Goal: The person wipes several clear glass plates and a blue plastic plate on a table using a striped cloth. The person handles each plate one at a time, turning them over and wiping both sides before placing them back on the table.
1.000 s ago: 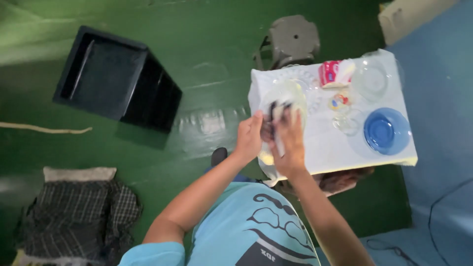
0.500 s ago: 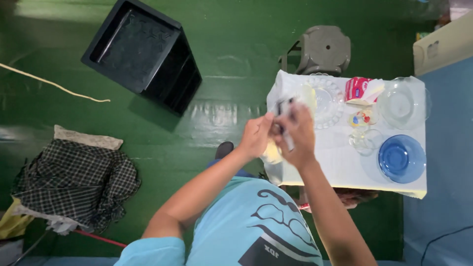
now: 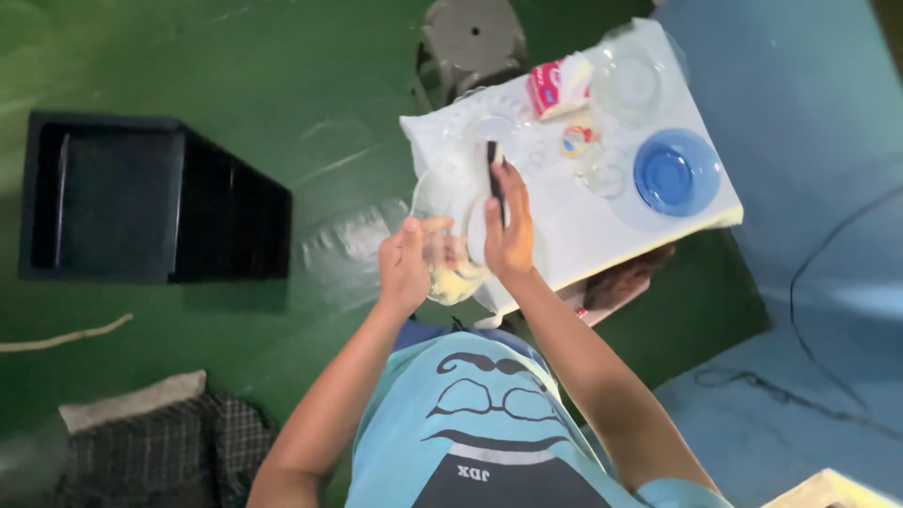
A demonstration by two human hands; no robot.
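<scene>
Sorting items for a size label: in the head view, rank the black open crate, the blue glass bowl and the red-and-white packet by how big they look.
1. black open crate
2. blue glass bowl
3. red-and-white packet
The crate lies on the floor, farther off, so its lead is safe.

Both bare arms are stretched forward and upward from the shoulders, bent slightly at the elbows, so that the hands are brought close together in front of the chest. The left hand (image 3: 406,263) is held with its back to the camera and its fingers curled inward in a grip, the thumb pointed toward the other hand. The right hand (image 3: 509,233) is raised a little higher, its wrist kept nearly straight and its fingers closed and pointed away from the body, the knuckles being turned to the camera
</scene>
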